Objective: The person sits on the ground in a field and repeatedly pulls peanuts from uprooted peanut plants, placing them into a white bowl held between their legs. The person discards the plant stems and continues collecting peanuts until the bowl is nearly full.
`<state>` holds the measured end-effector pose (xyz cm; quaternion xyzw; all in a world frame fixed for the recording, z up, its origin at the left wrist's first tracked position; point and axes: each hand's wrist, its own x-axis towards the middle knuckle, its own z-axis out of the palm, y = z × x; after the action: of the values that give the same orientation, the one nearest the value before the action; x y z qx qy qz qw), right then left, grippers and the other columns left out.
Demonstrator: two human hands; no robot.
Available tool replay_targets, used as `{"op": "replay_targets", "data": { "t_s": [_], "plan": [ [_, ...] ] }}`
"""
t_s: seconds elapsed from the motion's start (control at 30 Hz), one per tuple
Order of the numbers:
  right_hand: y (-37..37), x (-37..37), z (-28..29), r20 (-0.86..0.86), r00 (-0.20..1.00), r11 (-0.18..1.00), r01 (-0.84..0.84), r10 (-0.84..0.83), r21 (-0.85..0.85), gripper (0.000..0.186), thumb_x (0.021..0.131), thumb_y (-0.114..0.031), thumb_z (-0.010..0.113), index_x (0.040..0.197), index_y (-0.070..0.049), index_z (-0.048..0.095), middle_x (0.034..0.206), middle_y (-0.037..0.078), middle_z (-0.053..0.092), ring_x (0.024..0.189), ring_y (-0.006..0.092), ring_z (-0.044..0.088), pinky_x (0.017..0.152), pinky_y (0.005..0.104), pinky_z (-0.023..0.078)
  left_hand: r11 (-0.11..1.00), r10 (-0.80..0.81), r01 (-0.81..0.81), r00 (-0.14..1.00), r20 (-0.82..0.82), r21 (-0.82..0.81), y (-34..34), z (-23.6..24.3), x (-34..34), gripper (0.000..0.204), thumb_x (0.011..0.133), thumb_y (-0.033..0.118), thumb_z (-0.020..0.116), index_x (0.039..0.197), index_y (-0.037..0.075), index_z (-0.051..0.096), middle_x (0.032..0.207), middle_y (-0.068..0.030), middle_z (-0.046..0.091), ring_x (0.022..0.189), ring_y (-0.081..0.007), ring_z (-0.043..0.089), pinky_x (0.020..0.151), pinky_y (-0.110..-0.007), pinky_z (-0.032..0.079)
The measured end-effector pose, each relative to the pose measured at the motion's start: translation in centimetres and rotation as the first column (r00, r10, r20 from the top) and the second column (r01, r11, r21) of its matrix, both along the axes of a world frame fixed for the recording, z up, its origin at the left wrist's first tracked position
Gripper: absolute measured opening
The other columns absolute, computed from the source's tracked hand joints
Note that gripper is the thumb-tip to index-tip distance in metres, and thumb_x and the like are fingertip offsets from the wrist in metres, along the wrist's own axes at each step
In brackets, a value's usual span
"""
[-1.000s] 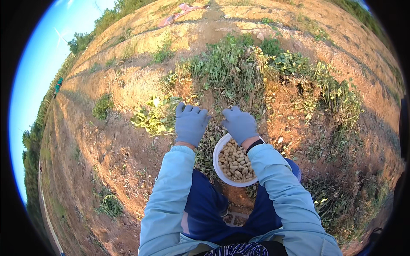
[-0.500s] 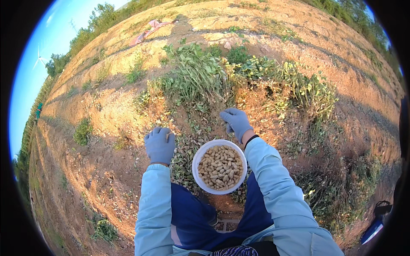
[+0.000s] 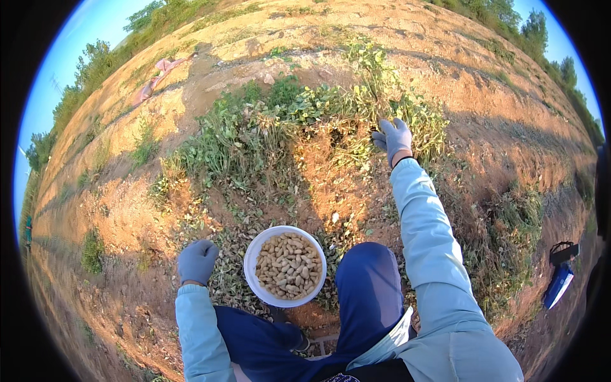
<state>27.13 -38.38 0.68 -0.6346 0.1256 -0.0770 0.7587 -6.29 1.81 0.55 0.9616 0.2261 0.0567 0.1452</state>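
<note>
My left hand (image 3: pixel 198 261), in a grey glove, is closed in a fist left of the bowl; whatever it may hold is hidden. My gloved right hand (image 3: pixel 394 138) stretches far forward to the pile of pulled plants. Its fingers close at the lower stems of a leafy peanut plant (image 3: pixel 372 73), which stands up above the pile. A round white bowl (image 3: pixel 252 282) sits on the ground before my knees. Unshelled peanuts (image 3: pixel 290 264) fill much of it.
Uprooted plants (image 3: pixel 235 137) lie in a green and yellowing heap across the ridge ahead. More dry plants (image 3: pixel 503 235) lie at the right. A blue and white object with a black strap (image 3: pixel 560 283) is at the far right. Pink cloth (image 3: pixel 156 76) lies farther off.
My right hand has moved forward and right, from beside the bowl to the plants, and a plant now rises there. My left hand has drawn back lower left. The view has swung right.
</note>
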Motion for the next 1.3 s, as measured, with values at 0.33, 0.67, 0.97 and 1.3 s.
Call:
{"op": "replay_targets", "data": {
  "t_s": [0.33, 0.67, 0.97, 1.3],
  "plan": [
    [4.4, -6.6, 0.2, -0.143, 0.867, 0.875, -0.484, 0.477, -0.013, 0.029, 0.086, -0.018, 0.062, 0.109, 0.000, 0.057, 0.087, 0.006, 0.062, 0.069, 0.0157, 0.065, 0.061, 0.0273, 0.055, 0.984, 0.105, -0.073, 0.975, 0.198, -0.160, 0.5, 0.0, 0.4, 0.020, 0.079, 0.026, 0.065, 0.091, 0.011, 0.069, 0.089, -0.0097, 0.066, 0.078, -0.0251, 0.064, 0.072, -0.036, 0.051],
    [16.5, -19.1, -2.5, -0.143, 0.489, 0.124, -0.474, 0.860, -0.872, 0.027, 0.081, -0.033, 0.062, 0.094, -0.010, 0.066, 0.090, 0.012, 0.064, 0.084, 0.0299, 0.062, 0.077, 0.0400, 0.050, 0.726, 0.667, -0.560, 0.715, 0.210, -0.399, 6.8, -7.9, -15.5, 0.044, 0.083, 0.038, 0.062, 0.109, 0.003, 0.064, 0.102, -0.0124, 0.066, 0.093, -0.0241, 0.061, 0.083, -0.035, 0.047],
    [16.1, -18.3, -4.4, -0.205, 0.424, 0.111, -0.611, 0.882, -0.784, 0.026, 0.081, -0.023, 0.064, 0.097, -0.003, 0.065, 0.089, 0.011, 0.068, 0.078, 0.0218, 0.065, 0.072, 0.0340, 0.050, 0.437, 0.753, -0.880, 0.472, -0.459, -0.188, -1.1, -17.2, -39.8, 0.074, 0.087, 0.066, 0.037, 0.123, 0.004, 0.056, 0.119, -0.0223, 0.058, 0.113, -0.0370, 0.054, 0.099, -0.043, 0.039],
    [16.5, -18.2, -5.8, -0.377, 0.263, -0.077, -0.724, 0.888, -0.686, 0.022, 0.081, -0.017, 0.064, 0.097, -0.001, 0.063, 0.083, 0.009, 0.066, 0.066, 0.0164, 0.063, 0.062, 0.0306, 0.053, 0.569, 0.587, -0.771, 0.625, -0.514, -0.286, -2.1, -11.7, -38.0, 0.072, 0.077, 0.060, 0.063, 0.126, 0.008, 0.054, 0.123, -0.0186, 0.058, 0.116, -0.0324, 0.053, 0.099, -0.040, 0.040]
  ]
}}
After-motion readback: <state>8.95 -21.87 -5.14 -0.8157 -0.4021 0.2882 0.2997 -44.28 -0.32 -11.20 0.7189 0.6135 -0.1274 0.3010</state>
